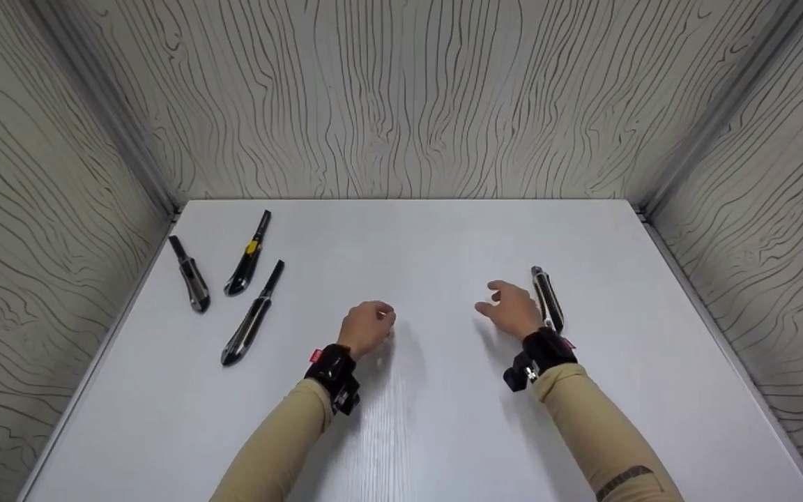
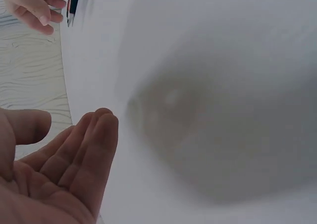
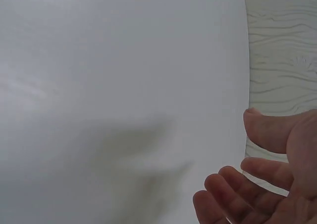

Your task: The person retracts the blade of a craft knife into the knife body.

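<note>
Both hands hover over a white table and hold nothing. The left hand (image 1: 368, 326) is left of the middle; its fingers are loosely bent, with the thumb apart from them in the left wrist view. Over to the right, the right hand (image 1: 511, 309) has its thumb and fingers spread apart. Just beside it lies a utility knife (image 1: 548, 296) with a dark, silver-edged handle, partly hidden by the wrist. On the left side lie a long black-and-silver utility knife (image 1: 249, 324), a black utility knife (image 1: 245, 263) with a yellow slider, and a shorter silver-and-black utility knife (image 1: 192, 279).
The white tabletop (image 1: 401, 251) is bounded by wood-grain panels at the back (image 1: 401, 97), left and right. Grey metal posts (image 1: 109, 111) stand in the corners. A black wrist camera (image 1: 335, 373) is strapped to each forearm and sticks out near the table.
</note>
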{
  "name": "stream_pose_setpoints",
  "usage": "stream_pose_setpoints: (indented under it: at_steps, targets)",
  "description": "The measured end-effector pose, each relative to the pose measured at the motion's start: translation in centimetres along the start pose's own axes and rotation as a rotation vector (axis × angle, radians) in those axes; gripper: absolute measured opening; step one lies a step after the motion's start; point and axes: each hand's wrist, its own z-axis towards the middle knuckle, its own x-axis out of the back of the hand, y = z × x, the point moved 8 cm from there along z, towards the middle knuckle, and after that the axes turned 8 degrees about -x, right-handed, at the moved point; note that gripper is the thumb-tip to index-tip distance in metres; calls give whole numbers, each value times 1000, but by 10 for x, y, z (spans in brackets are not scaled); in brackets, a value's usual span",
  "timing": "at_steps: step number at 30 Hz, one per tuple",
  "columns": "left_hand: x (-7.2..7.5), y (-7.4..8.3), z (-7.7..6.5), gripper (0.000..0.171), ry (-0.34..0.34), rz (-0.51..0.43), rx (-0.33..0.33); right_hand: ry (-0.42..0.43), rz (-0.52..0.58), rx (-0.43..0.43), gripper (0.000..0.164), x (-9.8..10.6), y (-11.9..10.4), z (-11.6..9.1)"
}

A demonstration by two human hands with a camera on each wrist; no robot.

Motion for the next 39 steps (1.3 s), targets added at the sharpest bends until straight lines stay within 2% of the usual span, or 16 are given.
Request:
stream_pose_setpoints:
  at_steps: [9, 14, 20, 24, 27, 30, 36, 39]
  targets:
    - [65, -41, -7, 30, 90, 139, 77, -81, 21, 43, 55, -40, -39, -7]
    - [97, -63, -13, 31, 127, 234, 87, -122, 11, 44, 54, -58, -56, -10]
    - [133, -94, -19, 32, 176, 346, 135, -139, 15, 56, 52, -71, -70, -13]
    - [152, -114, -25, 26, 241, 406, 184, -147, 17, 70, 51, -76, -75, -15]
    - [161, -123, -33, 24, 278, 430, 219, -149, 16, 73, 51, -78, -77, -15]
    - [165, -130, -40, 24, 273, 439, 271, -153, 15, 79, 52, -81, -79, -15]
    - [162, -143, -48, 15, 173, 423, 403, -171, 25, 77, 52, -84, -80, -16]
    - [158, -147, -50, 13, 132, 424, 435, -183, 33, 62, 52, -86, -80, -15]
